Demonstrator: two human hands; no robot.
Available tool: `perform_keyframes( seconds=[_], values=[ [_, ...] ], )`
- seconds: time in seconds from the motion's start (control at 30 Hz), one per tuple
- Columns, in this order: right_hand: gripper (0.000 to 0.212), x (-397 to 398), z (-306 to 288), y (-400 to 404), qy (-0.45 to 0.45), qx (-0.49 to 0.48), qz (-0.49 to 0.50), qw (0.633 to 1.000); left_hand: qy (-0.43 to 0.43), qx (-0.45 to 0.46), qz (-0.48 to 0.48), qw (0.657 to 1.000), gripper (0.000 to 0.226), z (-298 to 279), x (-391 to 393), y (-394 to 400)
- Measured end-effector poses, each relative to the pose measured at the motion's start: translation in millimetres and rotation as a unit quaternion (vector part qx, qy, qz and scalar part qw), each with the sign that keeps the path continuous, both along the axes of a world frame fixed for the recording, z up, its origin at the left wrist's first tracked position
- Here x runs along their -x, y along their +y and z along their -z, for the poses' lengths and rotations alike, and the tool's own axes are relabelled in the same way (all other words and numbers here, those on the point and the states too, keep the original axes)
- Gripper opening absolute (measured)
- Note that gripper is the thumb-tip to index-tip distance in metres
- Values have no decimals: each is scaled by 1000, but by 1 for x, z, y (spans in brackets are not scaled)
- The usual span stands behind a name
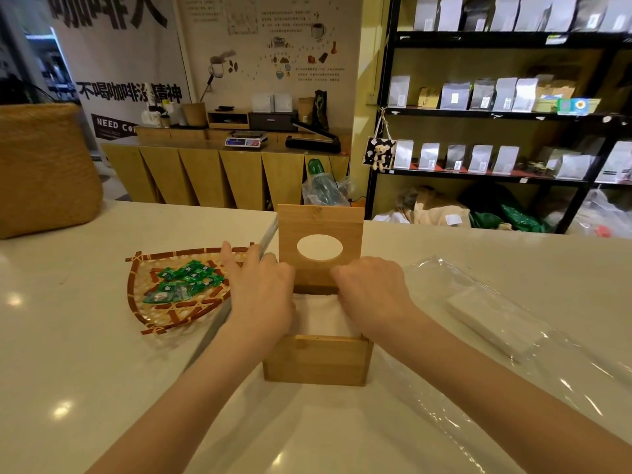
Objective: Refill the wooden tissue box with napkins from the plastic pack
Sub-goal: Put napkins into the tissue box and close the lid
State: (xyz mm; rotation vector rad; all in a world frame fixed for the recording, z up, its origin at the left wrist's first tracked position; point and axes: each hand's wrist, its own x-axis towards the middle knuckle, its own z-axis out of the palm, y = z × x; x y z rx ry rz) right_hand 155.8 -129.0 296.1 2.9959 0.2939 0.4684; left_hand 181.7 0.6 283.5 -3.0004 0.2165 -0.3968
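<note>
The wooden tissue box (318, 359) stands on the white counter in front of me. Its lid (319, 227) with an oval hole is swung upright at the far side. White napkins (319, 318) fill the open box. My left hand (261, 295) is at the box's left side and my right hand (371, 292) at its right, both with fingers curled down onto the napkin stack near the hinge. The clear plastic pack (496, 323) lies to the right with some white napkins still inside.
A woven bamboo tray (150, 313) with several green sachets sits left of the box. A large woven basket (44, 172) stands at the far left. A seam in the counter runs past the tray. Shelves of bags fill the background.
</note>
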Motion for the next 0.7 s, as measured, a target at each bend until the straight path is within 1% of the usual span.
perform_keyframes(
  seconds=[0.03,0.07,0.1,0.17,0.2,0.27,0.4,0.57,0.63,0.7],
  values=[
    [6,2,-3,-1,-11,-2,-11,1000,7,5,3,1000,14,0,1,2],
    [7,3,-6,-4,-4,-15,-13,1000,19,7,2,1000,18,-1,0,5],
    [10,4,-9,-7,26,-36,-9,999,35,6,-2,999,22,-1,0,7],
    [20,6,-14,-11,116,-64,2,991,68,-8,-6,998,32,0,-3,10],
    [25,6,-15,-12,154,-58,4,986,78,-20,-6,997,36,1,-4,10],
    [30,5,-13,-10,195,-30,10,980,91,-44,-6,995,40,3,-7,8],
    [34,-1,-10,-6,238,-3,31,971,125,-80,-10,989,41,6,-13,4],
    [28,-9,-9,-1,288,51,34,956,183,-101,-16,978,43,3,-19,5],
    [28,-14,-8,-1,298,71,23,952,206,-107,-10,973,43,1,-20,4],
    [24,-18,-6,0,294,88,18,952,227,-114,-6,967,43,0,-21,3]
  ],
)
